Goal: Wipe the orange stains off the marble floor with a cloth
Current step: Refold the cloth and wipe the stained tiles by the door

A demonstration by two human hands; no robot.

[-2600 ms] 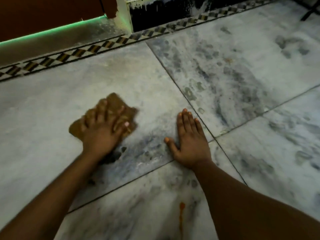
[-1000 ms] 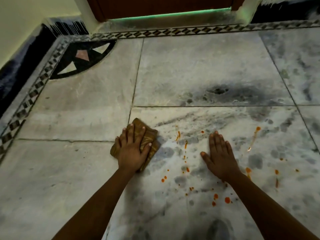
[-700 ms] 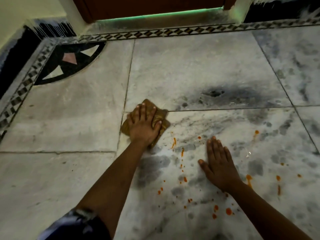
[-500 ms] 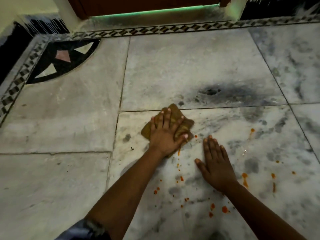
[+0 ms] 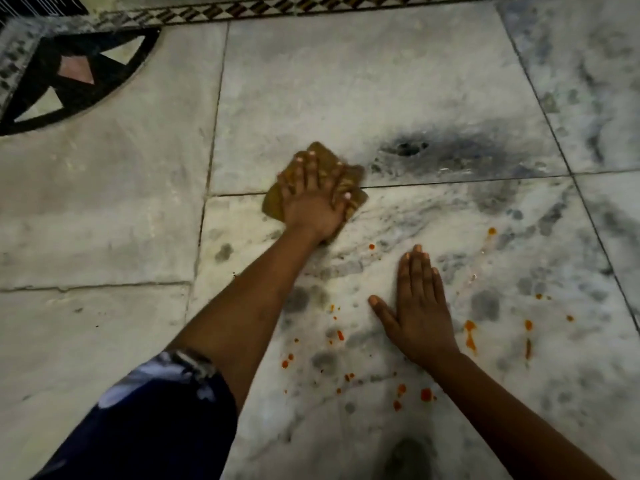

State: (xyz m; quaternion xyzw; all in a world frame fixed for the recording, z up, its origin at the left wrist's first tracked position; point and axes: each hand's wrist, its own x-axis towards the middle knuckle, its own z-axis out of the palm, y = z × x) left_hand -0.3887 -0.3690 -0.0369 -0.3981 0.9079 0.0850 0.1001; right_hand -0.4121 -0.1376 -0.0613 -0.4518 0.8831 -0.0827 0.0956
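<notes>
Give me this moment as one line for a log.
left hand presses brown cloth flat across tile joint | right hand flat on marble floor | orange stains still unwiped

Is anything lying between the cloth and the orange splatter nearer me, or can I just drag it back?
Only your own left forearm crosses that path. The cloth sits under the left hand; bare marble floor leads to the orange stains. The right hand rests beside them.

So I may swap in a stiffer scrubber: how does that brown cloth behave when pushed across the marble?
Probably soft and floppy: the brown cloth lies folded and rumpled under the left hand. It likely slides easily on the smooth marble floor, so the flat palm pins it. It looks light, and no roll or tip risk shows.
</notes>
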